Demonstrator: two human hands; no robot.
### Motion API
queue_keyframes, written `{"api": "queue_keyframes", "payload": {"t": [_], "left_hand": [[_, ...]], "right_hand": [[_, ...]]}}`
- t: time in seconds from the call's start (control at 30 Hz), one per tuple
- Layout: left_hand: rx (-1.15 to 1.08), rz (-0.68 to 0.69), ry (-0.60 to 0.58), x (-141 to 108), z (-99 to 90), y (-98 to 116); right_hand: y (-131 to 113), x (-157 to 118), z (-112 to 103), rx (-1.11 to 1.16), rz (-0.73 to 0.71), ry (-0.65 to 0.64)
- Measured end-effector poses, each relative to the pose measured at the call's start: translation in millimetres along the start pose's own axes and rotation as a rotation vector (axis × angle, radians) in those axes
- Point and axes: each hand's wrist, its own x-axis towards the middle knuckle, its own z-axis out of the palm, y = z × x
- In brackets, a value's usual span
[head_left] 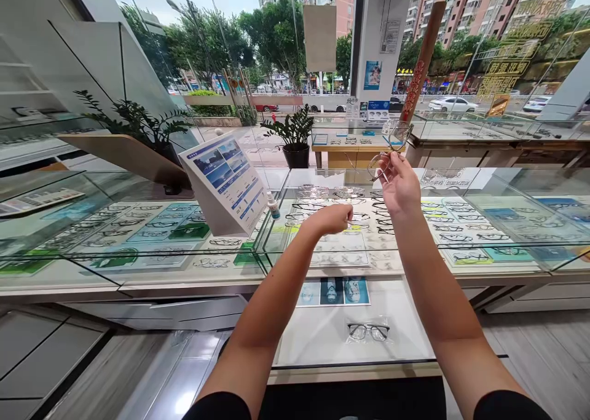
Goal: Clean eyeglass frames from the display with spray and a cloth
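Item 1, right hand [402,186]: raised above the glass-topped display case [184,278], grasping clear-lensed eyeglasses [399,136] in a fingertip pinch; exact contact point too small to tell.
Item 2, eyeglasses: aloft in the right hand, tilted, apart from the glass below.
Item 3, left hand [332,217]: back uppermost over the case, fingers curled under as if loosely clenched; inside of the curl hidden, contents impossible to tell.
Item 4, lower white surface [318,340]: dark-rimmed glasses [368,332] in a clear sleeve, printed card [331,291] with three pictures beyond.
Item 5, on the left: small bottle [273,206] just beside a tent-shaped printed stand [233,186].
Step in hand, by judgement: holding up for a look. Next move, by judgement: calling for a light, steady pinch on slender rims, with clearance from the glass
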Motion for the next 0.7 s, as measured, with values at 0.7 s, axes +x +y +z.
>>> {"api": "queue_keyframes", "payload": {"t": [0.7], "left_hand": [[0.15, -0.004, 0.074, -35.0, -19.1, 33.4]], "right_hand": [[-3.3, -2.3, 1.5, -0.049, -0.053, -0.006]]}}
